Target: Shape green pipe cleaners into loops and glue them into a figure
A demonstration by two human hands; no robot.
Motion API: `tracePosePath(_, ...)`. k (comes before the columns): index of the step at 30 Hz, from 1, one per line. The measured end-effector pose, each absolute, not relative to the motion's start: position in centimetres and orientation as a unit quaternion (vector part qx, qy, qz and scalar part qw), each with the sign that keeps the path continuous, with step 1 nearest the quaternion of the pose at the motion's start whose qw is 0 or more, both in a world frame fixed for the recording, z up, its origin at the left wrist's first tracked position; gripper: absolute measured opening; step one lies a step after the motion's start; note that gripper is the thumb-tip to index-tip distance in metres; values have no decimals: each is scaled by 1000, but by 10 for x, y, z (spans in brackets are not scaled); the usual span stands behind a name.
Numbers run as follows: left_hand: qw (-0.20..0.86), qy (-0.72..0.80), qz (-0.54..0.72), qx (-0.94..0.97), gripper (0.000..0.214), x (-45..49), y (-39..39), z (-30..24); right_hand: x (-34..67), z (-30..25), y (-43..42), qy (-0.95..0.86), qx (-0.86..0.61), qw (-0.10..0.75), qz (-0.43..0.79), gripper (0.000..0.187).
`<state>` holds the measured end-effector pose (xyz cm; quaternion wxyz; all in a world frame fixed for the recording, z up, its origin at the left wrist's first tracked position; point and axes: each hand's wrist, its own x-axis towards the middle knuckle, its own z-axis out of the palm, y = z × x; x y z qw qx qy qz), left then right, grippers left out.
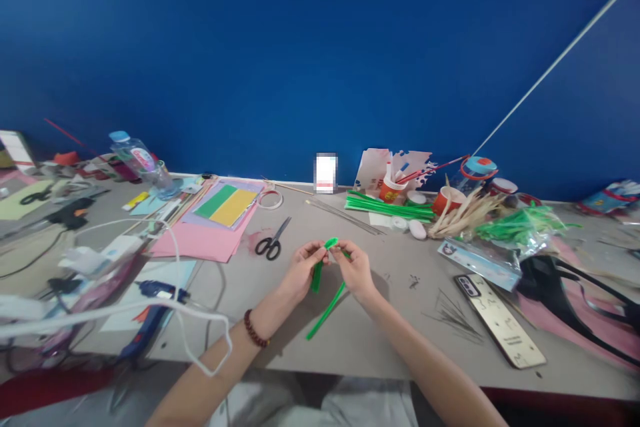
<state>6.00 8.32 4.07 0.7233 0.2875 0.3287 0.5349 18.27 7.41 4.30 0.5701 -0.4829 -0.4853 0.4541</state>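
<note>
Both hands meet over the grey table [300,227]. Left hand [306,268], dark beaded bracelet [256,329] on wrist: fingers pinch a green pipe-cleaner bunch [317,277], its top poking up between the hands, lower end hanging below the left fingers. Right hand [356,269]: thumb and fingertips pinched close at the top of the bunch; exact grip can't tell. A green strand [326,312] slants down-left from under the right hand. Black-handled scissors [279,235] lie left of the hands; more green pipe cleaners [385,205] lie beyond, by a red cup [391,191]. Phone [500,320] lies right.
</note>
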Motion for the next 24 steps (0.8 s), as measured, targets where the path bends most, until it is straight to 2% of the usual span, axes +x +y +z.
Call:
tracePosePath(10, 750, 330, 511, 261, 21, 61, 85, 40, 187, 43, 76, -504, -484, 565, 439, 17)
tracePosePath(18, 716, 336, 538, 292, 25, 61, 85, 37, 181, 39, 70, -493, -453, 588, 455, 18)
tracePosePath(24, 723, 336, 545, 258, 31, 59, 86, 37, 174, 38, 54, -584, -449, 551, 393, 23)
